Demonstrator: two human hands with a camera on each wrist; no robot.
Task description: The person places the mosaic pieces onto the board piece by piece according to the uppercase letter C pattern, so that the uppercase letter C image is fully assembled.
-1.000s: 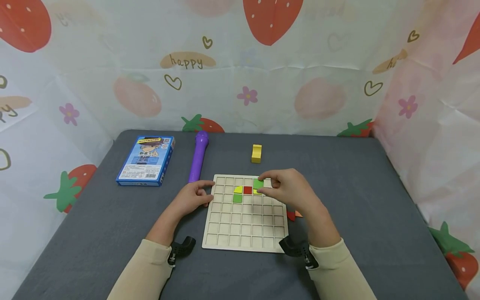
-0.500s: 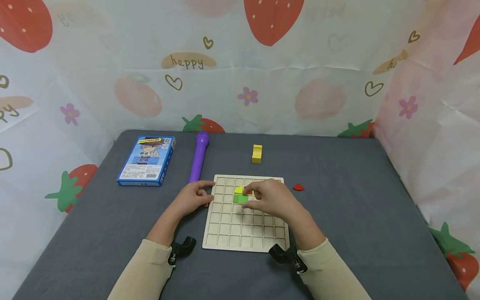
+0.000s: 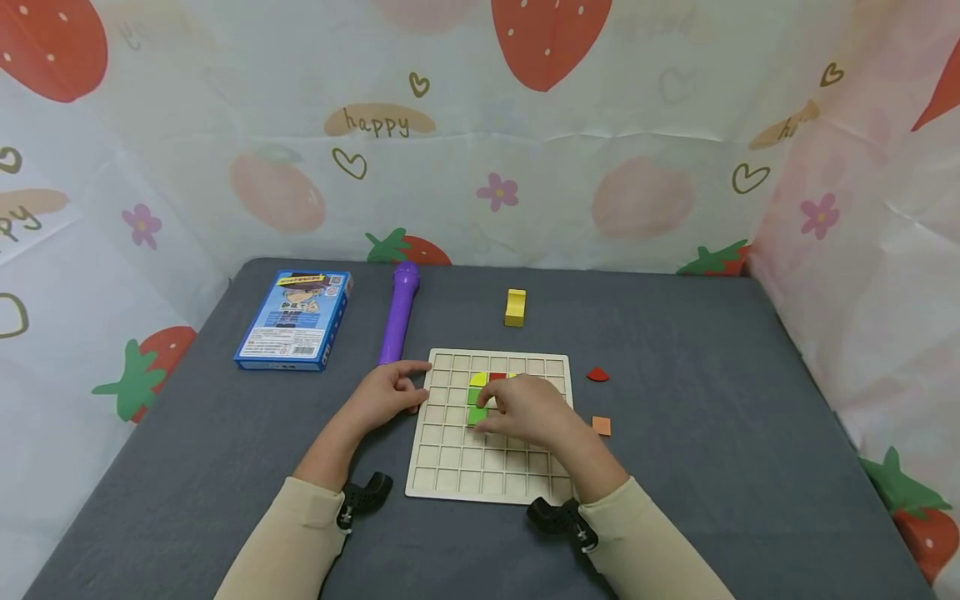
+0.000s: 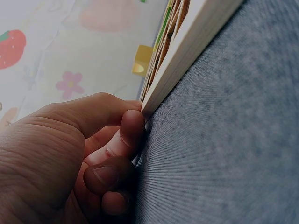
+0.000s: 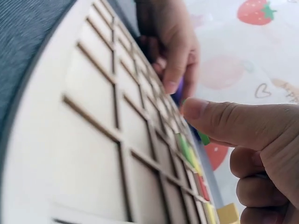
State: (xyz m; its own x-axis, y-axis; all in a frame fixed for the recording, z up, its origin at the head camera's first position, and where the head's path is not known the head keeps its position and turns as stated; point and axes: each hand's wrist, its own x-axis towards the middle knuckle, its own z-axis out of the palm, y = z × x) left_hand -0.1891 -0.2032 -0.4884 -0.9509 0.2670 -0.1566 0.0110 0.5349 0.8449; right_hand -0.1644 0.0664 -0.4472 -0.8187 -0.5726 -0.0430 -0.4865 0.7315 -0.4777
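Observation:
A pale wooden grid board [image 3: 442,461] lies flat on the grey table. My left hand [image 3: 382,398] touches its far left edge with index finger and thumb; in the left wrist view the fingertips [image 4: 133,123] meet the board's side, the other fingers loosely bent. Between thumb and index finger my right hand [image 3: 531,410] pinches a green square tile [image 3: 477,416], low over the grid. Just beyond it another green tile [image 3: 474,396] sits in a cell, with a yellow piece [image 3: 477,379] behind. A red piece [image 3: 497,377] and another yellow piece are partly covered by the right hand.
Right of the board lie a red curved piece [image 3: 597,375] and an orange square tile [image 3: 602,426]. Behind it stands a yellow block [image 3: 515,308]. At the back left are a purple microphone-shaped object [image 3: 399,312] and a blue box [image 3: 294,320].
My right hand has carried the green tile from the board's far right leftward and then nearer, uncovering the red and orange pieces at the right. My left hand stays at the edge.

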